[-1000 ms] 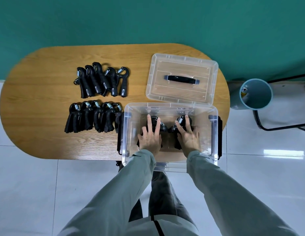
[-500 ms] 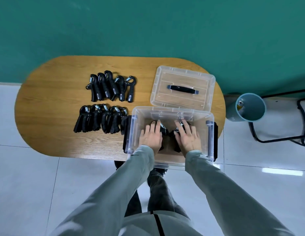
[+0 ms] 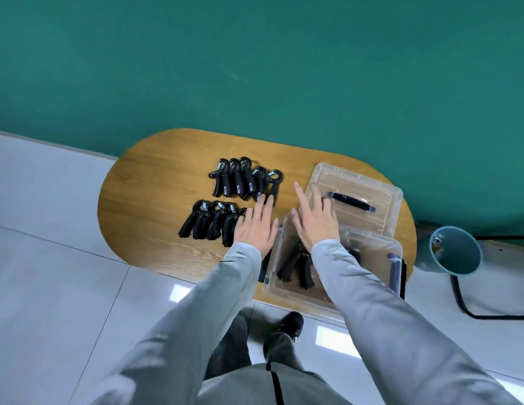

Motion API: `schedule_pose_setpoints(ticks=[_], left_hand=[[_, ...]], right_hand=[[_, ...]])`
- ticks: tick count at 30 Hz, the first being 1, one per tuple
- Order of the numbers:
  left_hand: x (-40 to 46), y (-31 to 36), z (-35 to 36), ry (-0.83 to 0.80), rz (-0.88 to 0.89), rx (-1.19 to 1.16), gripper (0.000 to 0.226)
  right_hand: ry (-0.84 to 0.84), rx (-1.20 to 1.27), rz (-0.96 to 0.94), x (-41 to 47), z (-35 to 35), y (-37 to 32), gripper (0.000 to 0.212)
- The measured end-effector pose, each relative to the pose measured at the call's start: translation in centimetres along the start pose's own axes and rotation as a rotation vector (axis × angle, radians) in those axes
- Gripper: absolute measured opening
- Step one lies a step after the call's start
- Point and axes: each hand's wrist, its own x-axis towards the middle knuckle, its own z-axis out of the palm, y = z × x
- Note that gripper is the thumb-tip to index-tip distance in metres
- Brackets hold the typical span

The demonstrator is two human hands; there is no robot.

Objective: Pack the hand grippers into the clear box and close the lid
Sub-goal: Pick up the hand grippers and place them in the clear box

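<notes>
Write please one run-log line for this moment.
left hand open over near row of hand grippers | right hand open above clear box | lid off

You can read no text here: the small pale labels on the handles of the far row of hand grippers (image 3: 244,179) on your desk (image 3: 144,200) are too blurred to make out.

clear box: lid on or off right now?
Off. The lid lies flat on the table behind the clear box, whose top is open.
</notes>
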Motion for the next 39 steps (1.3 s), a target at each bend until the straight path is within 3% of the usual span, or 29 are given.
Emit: schedule_pose_setpoints(ticks=[5,9,18,33,39], left_hand=[[-0.2,-7.8,-0.4,-0.006,-0.148,0.060,0.065],[-1.0,-12.9,0.0,0.039,-0.170,0.048,0.064],[-2.4,-21.8,1.8,-0.085,-0.193,0.128,0.066],[2.0,-25.6,7.0,-0.241,-0.139,0.127,0.069],[4.3,-26.3,9.1,-0.266,-0.212,0.044,0.069]], right_hand=[[-0.080,-0.070,-0.097,1.8,1.6,-5.6,0.067],[-0.139,-0.101,-0.097,2.7,3.8,-9.7,0.069],[-0.197,-0.110,-0.048,5.5,8.2,-16.9,0.062],[-0.255,-0.125,-0.028,10.8,15.4,-19.2,0.059],[-0.279,-0.159,-0.088,14.4,18.6,-19.8,0.058]])
